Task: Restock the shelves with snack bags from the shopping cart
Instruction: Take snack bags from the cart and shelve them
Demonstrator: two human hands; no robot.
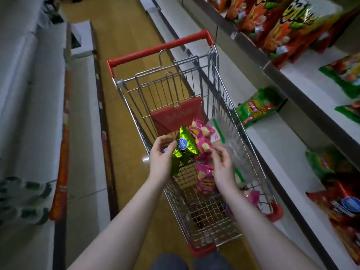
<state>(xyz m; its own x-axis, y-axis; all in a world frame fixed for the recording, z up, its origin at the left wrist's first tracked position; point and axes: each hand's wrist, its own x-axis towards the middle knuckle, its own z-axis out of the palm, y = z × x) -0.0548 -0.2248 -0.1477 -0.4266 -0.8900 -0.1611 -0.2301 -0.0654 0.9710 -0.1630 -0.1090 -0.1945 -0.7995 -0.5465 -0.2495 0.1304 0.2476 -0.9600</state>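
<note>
The left hand [161,153], just left of frame centre, has its fingers curled round the edge of a shiny green snack bag [184,146] with a round blue logo, gripping it above the shopping cart [204,215]. The right hand [223,164], just beside it, has loosely bent fingers, with thumb and forefinger at the edge of a pink snack bag [202,139]; whether they pinch it or only touch it cannot be told. A 2nd pink bag [205,179] lies below, inside the wire basket, partly behind the right wrist. A clear zip bag [229,145] with a green strip leans against the basket's right wall. Beyond the bags are the red seat flap [176,114] and the red cart handle [159,48], toward the upper centre. White shelves [272,145] run down the right side, holding a green bag [257,109] at mid-right, red bags [341,207] at lower right and orange bags [282,22] at upper right.
</note>
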